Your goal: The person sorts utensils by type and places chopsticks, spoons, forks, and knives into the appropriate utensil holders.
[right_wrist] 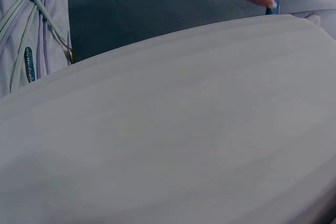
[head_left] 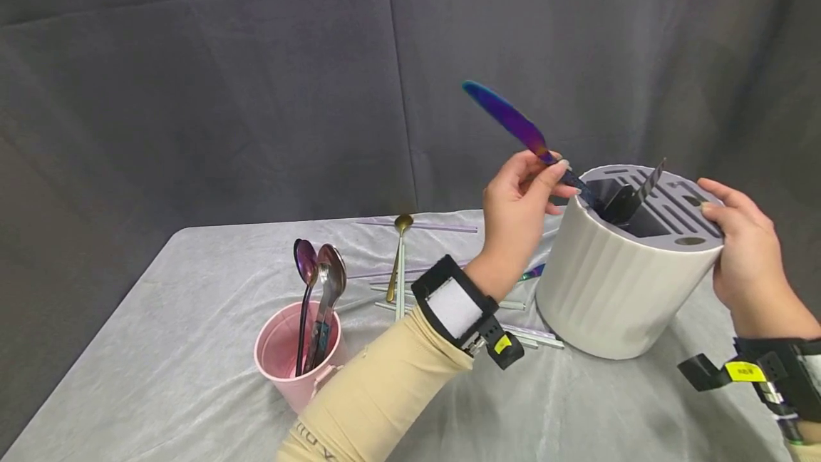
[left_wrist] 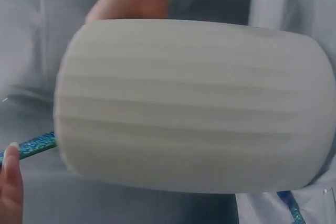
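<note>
My left hand pinches a table knife by its glittery dark-blue handle. The purple-blue blade points up and to the left, while the handle's end dips into the large opening of a white ribbed knife holder. In the left wrist view, the knife's handle shows beside the holder's top end. My right hand grips the far right rim of the holder, which leans toward the left hand. Dark utensils and a grey blade stick out of the same opening.
A pink bucket with several spoons stands at the left of the cloth-covered table. Chopsticks and a gold spoon lie behind my left forearm. Another iridescent utensil lies beside the holder. A grey curtain hangs behind.
</note>
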A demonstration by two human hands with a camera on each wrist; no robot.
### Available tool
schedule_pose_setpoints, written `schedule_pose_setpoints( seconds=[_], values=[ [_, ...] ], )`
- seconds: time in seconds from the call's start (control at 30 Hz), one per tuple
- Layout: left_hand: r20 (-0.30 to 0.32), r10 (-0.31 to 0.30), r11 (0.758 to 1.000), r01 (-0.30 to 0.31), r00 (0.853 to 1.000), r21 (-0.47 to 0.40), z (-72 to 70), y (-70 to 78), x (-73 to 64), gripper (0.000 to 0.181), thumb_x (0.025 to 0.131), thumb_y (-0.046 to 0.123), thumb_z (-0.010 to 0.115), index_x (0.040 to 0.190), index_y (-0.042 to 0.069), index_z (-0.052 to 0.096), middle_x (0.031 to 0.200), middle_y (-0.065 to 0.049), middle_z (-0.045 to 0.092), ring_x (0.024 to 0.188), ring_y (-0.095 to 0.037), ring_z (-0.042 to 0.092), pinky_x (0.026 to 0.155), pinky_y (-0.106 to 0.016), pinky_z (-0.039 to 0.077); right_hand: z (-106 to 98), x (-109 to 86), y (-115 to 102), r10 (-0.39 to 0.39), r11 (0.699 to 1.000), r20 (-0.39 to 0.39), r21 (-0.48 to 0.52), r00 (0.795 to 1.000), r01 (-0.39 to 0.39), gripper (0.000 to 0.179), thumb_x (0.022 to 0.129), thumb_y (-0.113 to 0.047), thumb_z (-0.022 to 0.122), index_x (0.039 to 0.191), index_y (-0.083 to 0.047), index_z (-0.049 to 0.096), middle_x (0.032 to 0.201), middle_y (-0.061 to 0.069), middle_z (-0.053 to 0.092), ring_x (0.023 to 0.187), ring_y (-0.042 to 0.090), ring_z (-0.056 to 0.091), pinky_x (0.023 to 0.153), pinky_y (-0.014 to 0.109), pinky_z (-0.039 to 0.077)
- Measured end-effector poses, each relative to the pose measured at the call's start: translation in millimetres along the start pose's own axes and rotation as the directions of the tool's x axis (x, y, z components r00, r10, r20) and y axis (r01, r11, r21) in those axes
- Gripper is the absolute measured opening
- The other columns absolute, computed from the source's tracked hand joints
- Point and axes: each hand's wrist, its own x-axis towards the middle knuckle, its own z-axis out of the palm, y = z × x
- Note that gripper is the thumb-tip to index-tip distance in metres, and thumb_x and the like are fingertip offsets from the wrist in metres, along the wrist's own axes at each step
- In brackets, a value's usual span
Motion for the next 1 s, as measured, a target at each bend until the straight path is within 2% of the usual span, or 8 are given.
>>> schedule_pose_setpoints(
  seconds=[0.13, 0.3, 0.47, 0.6, 0.73, 0.83, 0.9, 1.0],
  values=[
    [0.034, -0.007, 0.984, 0.001, 0.999, 0.180, 7.4, -4.7, -5.4, 0.012, 0.091, 0.007, 0.067, 0.098, -0.003, 0.069, 0.084, -0.012, 0.070, 0.061, -0.006, 0.062, 0.055, -0.015, 0.048, 2, -2.0, 1, 0.001, 1.000, 0.009, -0.013, 1.000, -0.001, 0.032, 0.104, -0.011, 0.035, 0.135, -0.013, 0.046, 0.113, -0.003, 0.048, 0.090, -0.003, 0.064, 0.074, 0.010, 0.048],
    [0.017, -0.026, 0.906, 0.017, 1.000, 0.424, 10.3, -8.1, -4.2, 0.012, 0.090, 0.016, 0.071, 0.088, 0.004, 0.072, 0.076, -0.002, 0.069, 0.056, 0.002, 0.047, 0.051, -0.011, 0.037, 4, -1.9, 0, 0.005, 1.000, 0.010, -0.009, 1.000, -0.005, 0.032, 0.104, -0.011, 0.034, 0.134, -0.012, 0.044, 0.113, -0.003, 0.048, 0.090, -0.003, 0.064, 0.075, 0.011, 0.048],
    [0.025, -0.048, 0.845, 0.027, 0.999, 0.534, 9.5, -5.1, 1.4, 0.014, 0.091, 0.020, 0.069, 0.087, 0.008, 0.073, 0.075, 0.001, 0.068, 0.056, -0.003, 0.045, 0.049, -0.015, 0.031, 4, -1.5, 0, 0.002, 1.000, 0.007, 0.003, 1.000, -0.002, 0.030, 0.104, -0.011, 0.035, 0.132, -0.013, 0.047, 0.112, -0.003, 0.049, 0.088, -0.002, 0.065, 0.074, 0.011, 0.048],
    [0.105, 0.017, 0.753, -0.082, 0.994, 0.653, 9.5, -3.0, 1.4, 0.014, 0.094, 0.022, 0.066, 0.089, 0.011, 0.073, 0.078, 0.003, 0.067, 0.064, -0.007, 0.054, 0.053, -0.017, 0.036, 3, -1.3, 1, 0.003, 1.000, 0.013, 0.013, 1.000, -0.003, 0.030, 0.104, -0.011, 0.037, 0.132, -0.013, 0.047, 0.113, -0.002, 0.049, 0.089, -0.002, 0.065, 0.075, 0.011, 0.048],
    [0.187, 0.078, 0.606, -0.195, 0.979, 0.771, 11.9, -0.6, 0.7, 0.016, 0.096, 0.024, 0.062, 0.091, 0.013, 0.073, 0.083, 0.005, 0.067, 0.074, -0.009, 0.062, 0.059, -0.017, 0.043, 1, -0.8, 1, 0.017, 0.999, 0.042, 0.032, 0.999, -0.019, 0.031, 0.104, -0.011, 0.037, 0.133, -0.013, 0.046, 0.114, -0.003, 0.048, 0.091, -0.002, 0.065, 0.076, 0.011, 0.048],
    [0.218, 0.056, 0.527, -0.214, 0.974, 0.822, 14.2, 0.2, 0.2, 0.018, 0.097, 0.027, 0.061, 0.093, 0.015, 0.073, 0.084, 0.006, 0.067, 0.078, -0.010, 0.063, 0.060, -0.018, 0.044, 1, -0.7, 1, 0.030, 0.998, 0.058, 0.054, 0.998, -0.033, 0.030, 0.104, -0.011, 0.037, 0.132, -0.013, 0.046, 0.114, -0.002, 0.048, 0.091, -0.001, 0.065, 0.076, 0.012, 0.049],
    [0.223, 0.025, 0.512, -0.204, 0.974, 0.834, 15.5, -1.1, -0.7, 0.018, 0.097, 0.028, 0.061, 0.095, 0.016, 0.075, 0.084, 0.007, 0.067, 0.078, -0.010, 0.064, 0.060, -0.018, 0.045, 1, -0.7, 1, 0.038, 0.997, 0.059, 0.058, 0.998, -0.041, 0.030, 0.104, -0.011, 0.037, 0.132, -0.013, 0.047, 0.114, -0.002, 0.048, 0.090, -0.001, 0.065, 0.076, 0.012, 0.049],
    [0.208, -0.012, 0.520, -0.172, 0.978, 0.837, 16.3, -4.4, -2.8, 0.016, 0.095, 0.029, 0.063, 0.096, 0.018, 0.076, 0.084, 0.006, 0.064, 0.078, -0.009, 0.062, 0.061, -0.017, 0.044, 3, -0.5, 1, 0.039, 0.997, 0.065, 0.059, 0.997, -0.043, 0.030, 0.104, -0.011, 0.037, 0.131, -0.014, 0.047, 0.114, -0.002, 0.048, 0.090, -0.001, 0.065, 0.076, 0.012, 0.049]
  ],
)
